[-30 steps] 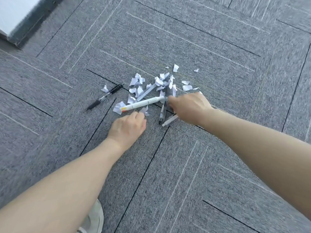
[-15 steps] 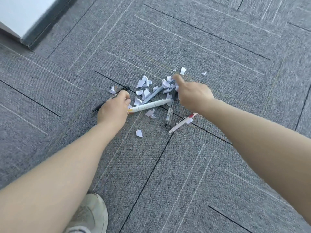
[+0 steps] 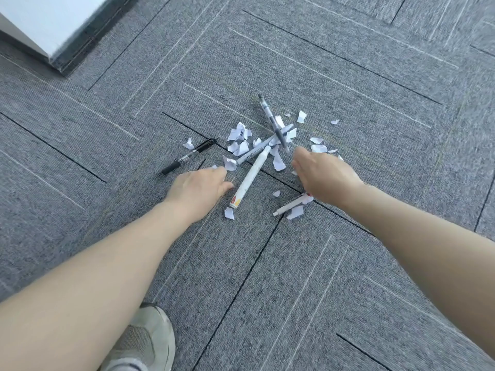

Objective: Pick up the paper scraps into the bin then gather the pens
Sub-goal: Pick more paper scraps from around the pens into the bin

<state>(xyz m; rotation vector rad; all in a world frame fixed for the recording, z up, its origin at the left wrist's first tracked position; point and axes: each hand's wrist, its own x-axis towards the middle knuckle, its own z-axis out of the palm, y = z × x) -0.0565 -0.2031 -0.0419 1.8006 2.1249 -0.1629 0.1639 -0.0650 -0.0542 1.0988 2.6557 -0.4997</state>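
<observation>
Torn white paper scraps (image 3: 238, 141) lie in a loose heap on the grey carpet, with a few strays such as one (image 3: 229, 213) nearer me. Among them are a white marker (image 3: 250, 178), a grey pen (image 3: 255, 150), a clear dark-tipped pen (image 3: 273, 121) and a white pen with red (image 3: 290, 206). A black pen (image 3: 187, 156) lies apart to the left. My left hand (image 3: 198, 190) sits left of the marker, fingers curled under, close to a scrap (image 3: 229, 164). My right hand (image 3: 325, 175) is right of the heap, fingers curled down to the carpet. Anything inside either hand is hidden.
A white wall with a dark skirting (image 3: 77, 53) runs across the far left corner. My shoe (image 3: 144, 341) stands on the carpet at the bottom, under my left arm. No bin is in view.
The white marker has swung from lying crosswise to pointing toward me. The clear pen has slid farther away. My left hand left the black pen and came nearer; my right hand drew back.
</observation>
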